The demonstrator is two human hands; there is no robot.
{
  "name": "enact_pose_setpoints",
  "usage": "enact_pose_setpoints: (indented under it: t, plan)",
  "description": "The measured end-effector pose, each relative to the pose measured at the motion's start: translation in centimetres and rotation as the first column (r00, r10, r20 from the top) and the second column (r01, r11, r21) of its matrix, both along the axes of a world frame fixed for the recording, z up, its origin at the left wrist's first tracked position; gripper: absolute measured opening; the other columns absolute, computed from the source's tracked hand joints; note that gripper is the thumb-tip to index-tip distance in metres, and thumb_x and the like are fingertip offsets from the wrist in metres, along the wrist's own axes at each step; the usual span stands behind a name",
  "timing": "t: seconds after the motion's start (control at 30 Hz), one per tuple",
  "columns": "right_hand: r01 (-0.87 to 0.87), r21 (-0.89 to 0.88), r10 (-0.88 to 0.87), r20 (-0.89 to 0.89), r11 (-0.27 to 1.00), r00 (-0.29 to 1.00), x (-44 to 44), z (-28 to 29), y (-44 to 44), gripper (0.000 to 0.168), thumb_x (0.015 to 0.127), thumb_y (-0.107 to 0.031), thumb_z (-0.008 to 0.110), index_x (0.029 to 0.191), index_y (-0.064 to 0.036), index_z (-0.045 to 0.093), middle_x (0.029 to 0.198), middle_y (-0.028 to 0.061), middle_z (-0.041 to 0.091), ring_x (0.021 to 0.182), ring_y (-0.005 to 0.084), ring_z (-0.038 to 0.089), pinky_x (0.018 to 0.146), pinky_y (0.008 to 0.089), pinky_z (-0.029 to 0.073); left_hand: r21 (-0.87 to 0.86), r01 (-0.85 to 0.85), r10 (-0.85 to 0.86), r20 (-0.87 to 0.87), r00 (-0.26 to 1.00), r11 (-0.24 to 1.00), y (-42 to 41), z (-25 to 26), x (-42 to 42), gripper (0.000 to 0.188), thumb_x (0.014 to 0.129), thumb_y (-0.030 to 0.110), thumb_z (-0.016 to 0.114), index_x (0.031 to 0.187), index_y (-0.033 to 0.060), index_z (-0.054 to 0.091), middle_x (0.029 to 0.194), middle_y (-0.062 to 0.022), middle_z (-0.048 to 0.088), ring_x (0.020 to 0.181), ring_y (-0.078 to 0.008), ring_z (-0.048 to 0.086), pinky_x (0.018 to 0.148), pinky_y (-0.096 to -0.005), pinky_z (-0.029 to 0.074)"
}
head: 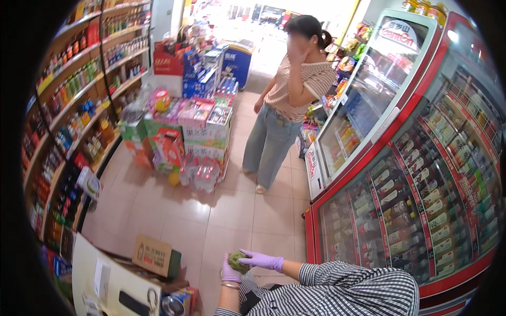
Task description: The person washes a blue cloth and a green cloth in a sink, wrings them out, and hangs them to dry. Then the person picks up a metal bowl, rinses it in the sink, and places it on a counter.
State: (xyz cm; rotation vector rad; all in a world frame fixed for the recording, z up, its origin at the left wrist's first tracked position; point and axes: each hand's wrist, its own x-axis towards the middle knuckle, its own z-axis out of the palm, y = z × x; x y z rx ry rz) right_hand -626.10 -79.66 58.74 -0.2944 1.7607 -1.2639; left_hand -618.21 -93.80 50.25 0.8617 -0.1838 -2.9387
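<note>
My left hand [230, 271], in a thin lilac glove, cups a rough, rounded green thing [239, 261] from the side and below. On its top and right side rest the fingers of my right hand [261, 260], gloved the same way. Whether the green thing is a fruit or a wadded cloth I cannot tell. Both hands hold it in front of my body, above the tiled floor. A bracelet [230, 286] circles my left wrist, and striped sleeves cover my upper arms.
A person [282, 94] stands ahead, one hand raised to the face. Glass-door drink coolers [379, 221] line the right; bottle shelves [75, 91] line the left. Stacked cartons [205, 136] and bottled water [201, 173] stand mid-aisle. A counter [91, 260] with a phone [133, 302] and a cardboard box [152, 254] are lower left.
</note>
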Motion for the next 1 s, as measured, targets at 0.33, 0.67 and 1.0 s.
enact_pose_setpoints:
  t: [0.33,0.67,1.0]
  plan:
    - [0.384,0.039,-0.384,-0.007,0.923,0.923,-16.9,-0.4,2.0,0.036,0.096,-0.030,0.055,0.112,0.003,0.059,0.102,0.0080,0.064,0.089,0.0137,0.061,0.078,0.0277,0.050,-0.279,0.668,-0.641,0.192,0.743,0.690,1.5,5.7,-17.9,0.047,0.088,0.056,0.056,0.124,0.0248,0.053,0.113,0.0037,0.061,0.108,-0.0108,0.051,0.086,-0.0382,0.039]
    - [0.374,-0.133,-0.397,-0.317,0.918,0.861,-30.8,14.1,-1.1,0.037,0.100,-0.025,0.045,0.119,0.002,0.061,0.116,0.0135,0.065,0.108,0.0219,0.060,0.097,0.0337,0.044,-0.156,0.670,-0.651,0.158,0.742,0.726,0.0,4.8,-36.4,0.031,0.095,0.043,0.050,0.103,0.0166,0.062,0.092,-0.0022,0.067,0.079,-0.0158,0.064,0.075,-0.0318,0.054]
    - [0.216,0.069,-0.081,-0.783,0.974,0.617,-41.7,14.1,13.1,0.048,0.099,-0.030,0.046,0.142,-0.010,0.041,0.140,0.0117,0.048,0.134,0.0207,0.040,0.113,0.0395,0.026,-0.237,0.886,-0.839,-0.485,0.247,0.398,13.6,12.7,-54.1,0.040,0.098,0.042,0.044,0.123,0.0116,0.054,0.110,-0.0066,0.061,0.095,-0.0193,0.058,0.079,-0.0386,0.051]
